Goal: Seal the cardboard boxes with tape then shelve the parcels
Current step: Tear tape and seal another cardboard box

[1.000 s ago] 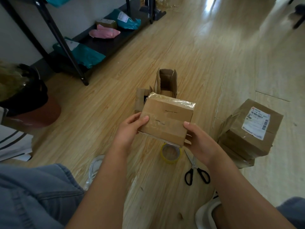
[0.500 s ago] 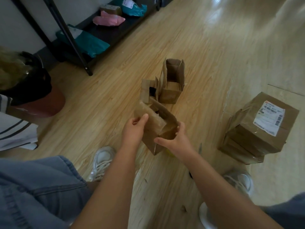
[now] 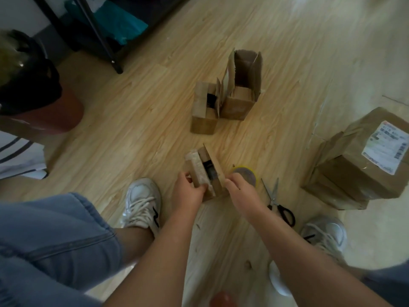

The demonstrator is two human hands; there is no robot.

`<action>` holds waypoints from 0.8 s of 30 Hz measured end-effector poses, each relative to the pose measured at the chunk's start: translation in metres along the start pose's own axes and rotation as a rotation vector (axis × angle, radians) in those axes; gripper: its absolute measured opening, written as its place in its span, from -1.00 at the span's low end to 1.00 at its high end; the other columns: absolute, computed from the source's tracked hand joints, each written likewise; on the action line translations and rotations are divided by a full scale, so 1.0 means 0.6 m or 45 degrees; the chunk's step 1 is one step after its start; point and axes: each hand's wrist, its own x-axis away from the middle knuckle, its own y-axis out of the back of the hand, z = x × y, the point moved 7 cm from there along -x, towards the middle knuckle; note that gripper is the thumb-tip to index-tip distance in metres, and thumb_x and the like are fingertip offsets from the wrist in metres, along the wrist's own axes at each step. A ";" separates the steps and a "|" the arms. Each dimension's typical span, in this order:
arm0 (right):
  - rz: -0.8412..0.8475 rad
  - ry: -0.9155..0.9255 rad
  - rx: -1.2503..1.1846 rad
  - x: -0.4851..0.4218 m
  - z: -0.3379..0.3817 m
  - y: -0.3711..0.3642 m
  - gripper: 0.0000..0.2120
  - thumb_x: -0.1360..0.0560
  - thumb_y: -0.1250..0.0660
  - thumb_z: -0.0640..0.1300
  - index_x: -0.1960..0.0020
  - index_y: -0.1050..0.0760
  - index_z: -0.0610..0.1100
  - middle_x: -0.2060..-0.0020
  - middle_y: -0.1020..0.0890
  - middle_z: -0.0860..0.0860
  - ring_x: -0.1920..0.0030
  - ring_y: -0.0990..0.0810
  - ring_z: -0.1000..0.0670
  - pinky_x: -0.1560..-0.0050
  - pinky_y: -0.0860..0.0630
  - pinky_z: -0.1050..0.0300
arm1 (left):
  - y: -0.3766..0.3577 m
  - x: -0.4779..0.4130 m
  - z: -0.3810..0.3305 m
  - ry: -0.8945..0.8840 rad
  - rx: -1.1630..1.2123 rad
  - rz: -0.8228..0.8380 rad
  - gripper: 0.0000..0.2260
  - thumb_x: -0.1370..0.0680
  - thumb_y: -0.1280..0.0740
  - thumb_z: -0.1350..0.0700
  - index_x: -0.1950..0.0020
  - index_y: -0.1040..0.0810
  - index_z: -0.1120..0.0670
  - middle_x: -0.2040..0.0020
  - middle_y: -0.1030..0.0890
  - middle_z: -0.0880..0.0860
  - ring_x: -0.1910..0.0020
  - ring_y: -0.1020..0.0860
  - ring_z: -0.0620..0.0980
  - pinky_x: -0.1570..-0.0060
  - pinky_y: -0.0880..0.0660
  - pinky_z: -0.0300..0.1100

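Here, both hands hold a small cardboard box [image 3: 202, 171] between them, its top flaps ajar. The left hand [image 3: 188, 192] curls round its left side; the right hand [image 3: 241, 192] pinches its right flap. A tape roll [image 3: 246, 173] lies just beyond the right hand, scissors [image 3: 276, 202] lie to its right, and two open boxes [image 3: 239, 100] stand farther ahead.

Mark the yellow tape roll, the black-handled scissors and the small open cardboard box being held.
yellow tape roll [image 3: 245, 175]: head view, middle of the roll.
black-handled scissors [image 3: 273, 198]: head view, the pivot.
small open cardboard box [image 3: 197, 168]: head view, its taped left flap.
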 end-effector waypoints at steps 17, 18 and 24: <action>0.061 0.129 0.988 -0.036 -0.063 0.025 -0.52 -0.57 -0.16 -0.37 -0.46 -0.36 -0.12 -0.29 -0.52 -0.08 -0.33 -0.43 -0.11 -0.19 -0.38 0.08 | -0.017 0.022 -0.042 -0.388 -0.324 -0.123 -0.49 -0.52 -0.37 0.13 -0.46 -0.37 -0.02 -0.44 -0.24 0.00 -0.40 -0.31 -0.01 -0.13 -0.33 -0.25; 0.085 0.165 1.073 -0.041 -0.068 0.017 -0.53 -0.58 -0.17 -0.35 -0.46 -0.36 -0.11 -0.30 -0.53 -0.07 -0.36 -0.40 -0.10 -0.27 -0.34 0.08 | -0.017 0.022 -0.042 -0.377 -0.317 -0.119 -0.52 -0.53 -0.36 0.13 -0.45 -0.38 -0.01 -0.45 -0.24 0.00 -0.40 -0.32 -0.02 -0.13 -0.31 -0.26; 0.148 0.204 1.409 -0.053 -0.091 0.001 -0.64 -0.60 -0.18 -0.27 -0.37 -0.48 -0.11 -0.27 -0.53 -0.06 -0.36 -0.38 -0.11 -0.41 -0.25 0.05 | -0.003 0.018 -0.050 -0.357 -0.273 -0.140 -0.60 -0.58 -0.31 0.13 -0.43 -0.41 0.00 -0.41 -0.30 -0.03 -0.32 -0.38 -0.08 -0.06 -0.29 -0.28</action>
